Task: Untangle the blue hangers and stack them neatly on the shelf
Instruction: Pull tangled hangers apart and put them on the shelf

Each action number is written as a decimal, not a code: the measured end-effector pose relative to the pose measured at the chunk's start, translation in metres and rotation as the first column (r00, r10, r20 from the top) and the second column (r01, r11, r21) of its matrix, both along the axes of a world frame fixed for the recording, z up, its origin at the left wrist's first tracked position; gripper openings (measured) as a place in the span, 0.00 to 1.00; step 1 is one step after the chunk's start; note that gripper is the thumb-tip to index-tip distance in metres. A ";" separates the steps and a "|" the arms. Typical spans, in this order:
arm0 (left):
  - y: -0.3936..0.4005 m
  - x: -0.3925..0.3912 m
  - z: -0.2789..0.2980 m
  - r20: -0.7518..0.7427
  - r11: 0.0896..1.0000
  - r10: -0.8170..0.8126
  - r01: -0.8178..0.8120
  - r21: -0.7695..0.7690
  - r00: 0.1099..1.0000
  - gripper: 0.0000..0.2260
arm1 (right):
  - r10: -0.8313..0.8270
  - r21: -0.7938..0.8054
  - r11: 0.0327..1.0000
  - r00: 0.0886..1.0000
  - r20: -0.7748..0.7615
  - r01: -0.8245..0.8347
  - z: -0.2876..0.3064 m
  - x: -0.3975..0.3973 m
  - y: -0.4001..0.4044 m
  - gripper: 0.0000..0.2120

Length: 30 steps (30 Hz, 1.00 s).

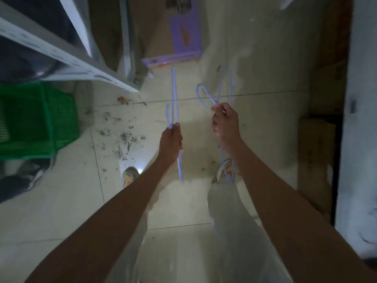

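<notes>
My left hand grips a thin blue wire hanger seen edge-on; its wires run up past my fingers and down below my wrist. My right hand grips a second blue hanger near its neck, the curved hook sticking out to the upper left and more wire hanging below the hand. The two hangers are held apart over the tiled floor, with a gap between them. The grey metal shelf stands at the upper left.
A green plastic basket sits under the shelf at left. A purple box lies on the floor ahead. Cardboard boxes stand along the right wall. Debris is scattered on the tiles; my feet and light trousers are below.
</notes>
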<state>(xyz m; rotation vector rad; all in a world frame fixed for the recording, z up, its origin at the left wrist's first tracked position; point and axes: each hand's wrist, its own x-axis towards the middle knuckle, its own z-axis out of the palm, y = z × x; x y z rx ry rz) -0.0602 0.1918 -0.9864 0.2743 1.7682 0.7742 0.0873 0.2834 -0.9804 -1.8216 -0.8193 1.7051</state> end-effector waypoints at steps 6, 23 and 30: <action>0.025 -0.011 0.162 0.020 0.950 -0.284 0.278 0.145 0.959 0.09 | -0.145 0.092 0.986 0.989 0.040 0.141 0.159 0.013 -0.015 0.09; 0.034 -0.023 0.481 -0.015 0.571 -0.709 0.587 0.574 0.705 0.17 | -0.572 0.401 0.762 0.818 0.049 0.509 0.489 0.014 -0.157 0.14; -0.005 0.031 0.510 -0.022 0.498 -0.780 0.641 0.584 0.625 0.16 | -0.661 0.454 0.682 0.748 0.050 0.573 0.532 0.036 -0.195 0.17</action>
